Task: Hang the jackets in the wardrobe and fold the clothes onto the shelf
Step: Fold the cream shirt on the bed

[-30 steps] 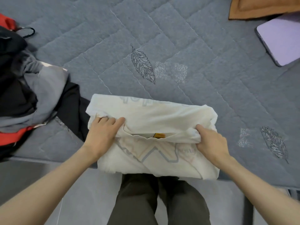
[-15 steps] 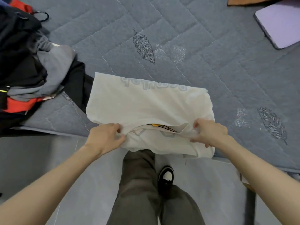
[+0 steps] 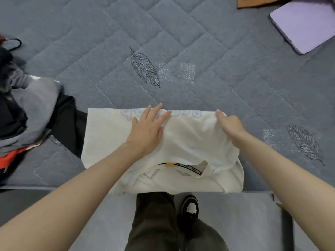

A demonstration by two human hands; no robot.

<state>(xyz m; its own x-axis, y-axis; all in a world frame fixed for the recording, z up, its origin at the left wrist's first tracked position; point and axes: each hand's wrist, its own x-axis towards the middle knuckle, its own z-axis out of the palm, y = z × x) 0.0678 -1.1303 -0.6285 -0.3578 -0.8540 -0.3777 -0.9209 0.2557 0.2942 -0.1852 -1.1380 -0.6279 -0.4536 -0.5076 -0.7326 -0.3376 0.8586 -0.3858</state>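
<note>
So the white T-shirt [image 3: 190, 140] is lying folded over on the grey quilted bedspread [image 3: 199, 42], right at the near edge of the bed, with its near side drooping a little over the edge above the person's legs. The folded-over top layer covers most of it. The neckline [image 3: 181, 166], with a black printed tape and a small orange tag, peeks out from under that layer on the near side. Some pale lettering shows along the far edge. The left hand [image 3: 146, 131] is laid flat on the top layer, a bit left of the middle, fingers straight and spread, pressing the fabric down and not gripping anything. The right hand [image 3: 230, 126] is at the far right corner of the fold with its fingers curled over the edge, pinching the cloth there. Off to the left there's a pile of clothes [image 3: 27, 109] in black, grey and red-orange, and a black piece of it runs right up to the shirt's left edge. A stitched leaf [image 3: 145, 67] sits on the bedspread just beyond the shirt. Way up in the far right corner is a flat lilac thing [image 3: 304, 24], tablet or notebook, can't tell which, next to a brown cushion edge [image 3: 253, 2]. Below the bed edge you can see dark trousers [image 3: 154, 223] and a black-and-white shoe [image 3: 189, 207].
</note>
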